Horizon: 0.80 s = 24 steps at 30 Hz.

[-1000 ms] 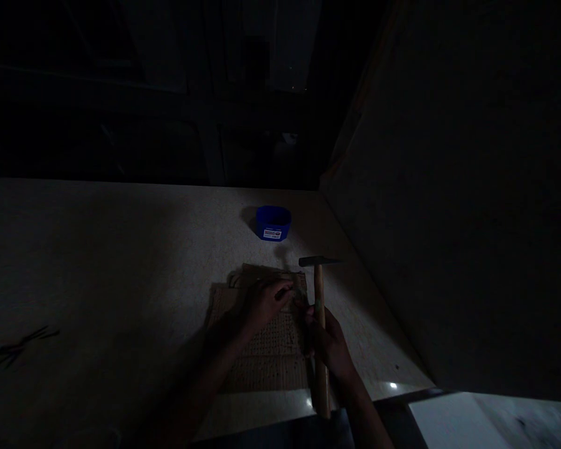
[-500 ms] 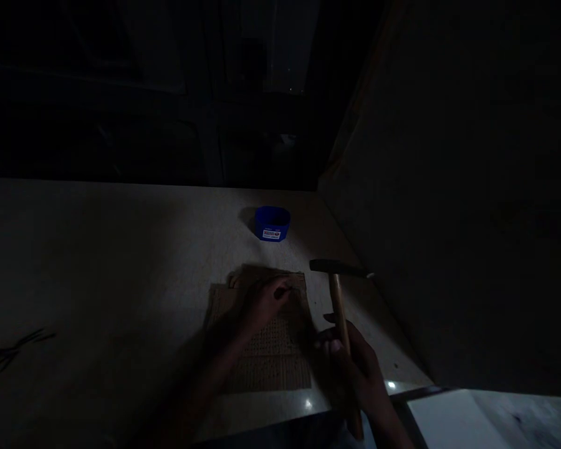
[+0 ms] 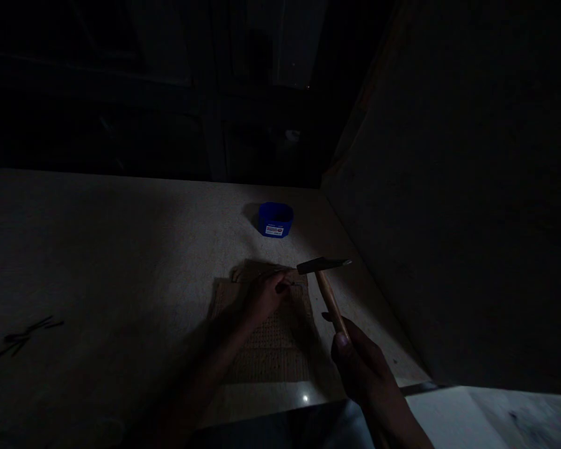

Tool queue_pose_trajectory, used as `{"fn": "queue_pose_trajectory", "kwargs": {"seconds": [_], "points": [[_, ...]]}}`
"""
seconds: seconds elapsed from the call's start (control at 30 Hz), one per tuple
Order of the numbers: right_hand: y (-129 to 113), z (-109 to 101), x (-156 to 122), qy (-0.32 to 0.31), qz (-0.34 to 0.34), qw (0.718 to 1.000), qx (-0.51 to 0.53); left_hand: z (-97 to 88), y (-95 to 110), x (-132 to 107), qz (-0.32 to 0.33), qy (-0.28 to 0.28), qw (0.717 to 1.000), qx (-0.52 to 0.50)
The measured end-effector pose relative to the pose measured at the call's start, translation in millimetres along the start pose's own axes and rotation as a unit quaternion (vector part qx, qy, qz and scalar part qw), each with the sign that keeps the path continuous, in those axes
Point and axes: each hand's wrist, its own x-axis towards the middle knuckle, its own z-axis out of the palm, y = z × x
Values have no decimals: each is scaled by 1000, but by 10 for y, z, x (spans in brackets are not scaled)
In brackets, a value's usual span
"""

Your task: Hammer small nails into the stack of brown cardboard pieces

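Note:
The scene is very dark. My right hand (image 3: 362, 368) grips the wooden handle of a small hammer (image 3: 325, 280), whose dark head hangs just above the far right corner of a brown board (image 3: 266, 355) studded with rows of small nails. My left hand (image 3: 262, 296) rests on the far part of that board, fingertips pinched together right under the hammer head; what they pinch is too small to make out. The board lies flat on a pale table (image 3: 98, 262).
A blue plastic tub (image 3: 275, 219) with a label stands on the table beyond the board. A few dark thin pieces (image 3: 25, 333) lie at the table's left. A big upright panel (image 3: 449, 218) closes off the right side. A white sheet (image 3: 486, 415) shows lower right.
The hammer swung out to the right and came back, its head now low over the board's far corner by my left fingertips. My right hand slid down the handle. My left hand stayed put.

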Motion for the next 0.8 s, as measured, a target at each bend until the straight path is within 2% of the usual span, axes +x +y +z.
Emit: {"fn": "queue_pose_trajectory", "kwargs": {"seconds": [0.17, 0.37, 0.53, 0.73, 0.8], "points": [[-32, 95, 102, 1, 8, 999, -40, 3, 2, -7, -2, -2, 1000, 1], [67, 94, 66, 20, 22, 1000, 2, -25, 65, 2, -7, -2, 1000, 4], [91, 156, 76, -9, 21, 998, -52, -29, 66, 7, -14, -8, 1000, 8], [139, 172, 58, 38, 15, 998, -44, -34, 91, -2, -28, -4, 1000, -13], [136, 161, 56, 13, 17, 998, -59, -33, 82, -5, -26, -9, 999, -19]]}}
